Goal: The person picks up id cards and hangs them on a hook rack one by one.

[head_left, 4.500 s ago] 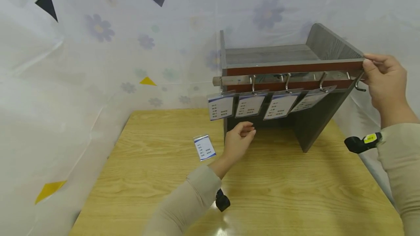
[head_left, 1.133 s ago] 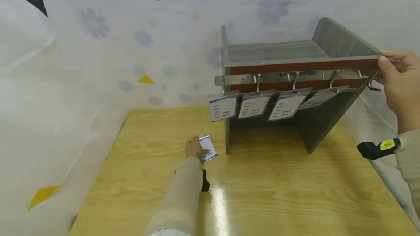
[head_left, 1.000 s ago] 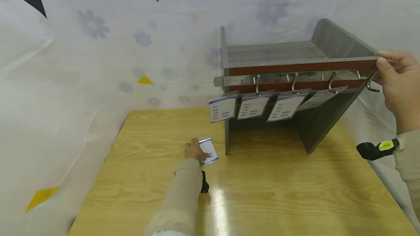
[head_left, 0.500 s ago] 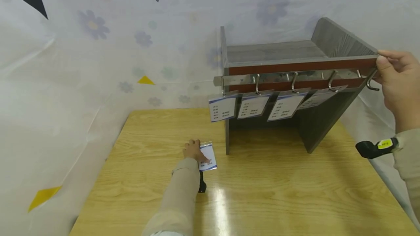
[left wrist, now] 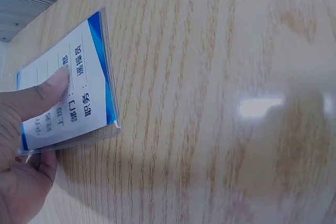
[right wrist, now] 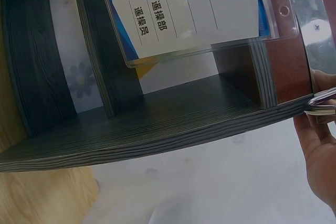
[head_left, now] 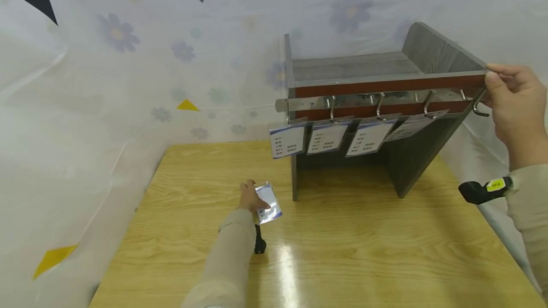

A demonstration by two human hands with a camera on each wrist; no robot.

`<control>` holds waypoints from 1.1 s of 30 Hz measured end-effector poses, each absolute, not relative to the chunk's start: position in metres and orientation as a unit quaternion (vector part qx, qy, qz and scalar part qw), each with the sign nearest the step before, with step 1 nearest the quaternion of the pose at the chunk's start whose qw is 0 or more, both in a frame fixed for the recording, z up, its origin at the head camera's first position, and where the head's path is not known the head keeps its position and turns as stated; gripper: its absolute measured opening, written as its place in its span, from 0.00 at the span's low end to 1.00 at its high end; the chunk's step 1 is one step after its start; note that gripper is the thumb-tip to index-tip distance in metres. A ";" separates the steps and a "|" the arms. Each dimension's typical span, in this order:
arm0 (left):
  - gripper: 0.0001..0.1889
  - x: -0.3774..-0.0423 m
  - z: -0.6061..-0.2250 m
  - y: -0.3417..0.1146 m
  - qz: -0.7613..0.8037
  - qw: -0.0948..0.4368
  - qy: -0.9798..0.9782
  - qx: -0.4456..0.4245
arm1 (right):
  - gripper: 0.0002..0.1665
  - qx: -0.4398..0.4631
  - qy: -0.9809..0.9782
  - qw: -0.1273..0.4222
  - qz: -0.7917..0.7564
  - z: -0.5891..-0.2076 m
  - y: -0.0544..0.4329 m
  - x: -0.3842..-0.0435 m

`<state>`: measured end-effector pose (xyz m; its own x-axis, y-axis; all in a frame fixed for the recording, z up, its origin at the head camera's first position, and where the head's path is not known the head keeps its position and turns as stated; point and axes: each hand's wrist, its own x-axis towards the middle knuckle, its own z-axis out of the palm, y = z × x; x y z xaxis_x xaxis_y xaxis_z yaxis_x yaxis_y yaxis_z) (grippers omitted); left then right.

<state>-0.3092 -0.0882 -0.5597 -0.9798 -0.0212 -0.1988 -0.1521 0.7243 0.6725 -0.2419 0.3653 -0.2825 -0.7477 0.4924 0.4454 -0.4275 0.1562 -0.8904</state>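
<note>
In the head view my left hand (head_left: pixel 249 197) pinches an ID badge (head_left: pixel 273 207) in a clear sleeve, left of the shelf. The left wrist view has the thumb lying across the badge's printed face (left wrist: pixel 86 103) and fingers beneath it; the badge is tilted over the wood. My right hand (head_left: pixel 518 106) grips the front right corner of a grey wooden shelf (head_left: pixel 355 68), thumb in front, beside the end hook (head_left: pixel 479 108). Several similar badges hang from hooks along the shelf's metal rail (head_left: pixel 308 103), among them the leftmost badge (head_left: pixel 288 142).
The shelf stands on a wood-grain table (head_left: pixel 342 251), its side panel (head_left: pixel 421 151) reaching down to the tabletop. Behind is a pale flowered curtain (head_left: pixel 231 37). A hanging badge (right wrist: pixel 184 11) fills the upper part of the right wrist view.
My left hand has gone from below the hanging badges to the one on the table, drawn it slightly nearer and tilted it up. The right hand keeps its grip on the shelf.
</note>
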 end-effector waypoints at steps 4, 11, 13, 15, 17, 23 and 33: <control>0.34 -0.313 -0.559 -0.091 0.427 0.066 0.901 -0.032 | 0.14 -0.003 -0.633 0.357 0.687 -0.283 0.364 -0.243; 0.18 -0.311 -0.549 -0.094 0.461 0.049 0.886 -0.029 | 0.14 -0.007 -0.625 0.352 0.697 -0.283 0.363 -0.244; 0.16 -0.310 -0.547 -0.094 0.466 0.040 0.883 -0.023 | 0.14 -0.006 -0.624 0.351 0.698 -0.282 0.363 -0.245; 0.14 -0.308 -0.544 -0.094 0.476 0.034 0.879 -0.021 | 0.13 -0.005 -0.618 0.349 0.704 -0.282 0.363 -0.245; 0.12 -0.306 -0.542 -0.094 0.489 0.023 0.872 -0.020 | 0.13 -0.003 -0.611 0.348 0.711 -0.281 0.363 -0.245; 0.11 -0.296 -0.536 -0.096 0.532 -0.005 0.847 -0.021 | 0.13 -0.004 -0.612 0.337 0.716 -0.281 0.363 -0.244; 0.13 -0.280 -0.527 -0.098 0.566 0.004 0.825 -0.011 | 0.14 -0.012 -0.636 0.325 0.700 -0.279 0.366 -0.239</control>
<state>-0.2802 -0.0984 -0.5269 -0.9997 -0.0140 -0.0183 -0.0221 0.3601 0.9326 -0.2389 0.3659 -0.2788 -0.7882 0.4708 0.3962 -0.4393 0.0203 -0.8981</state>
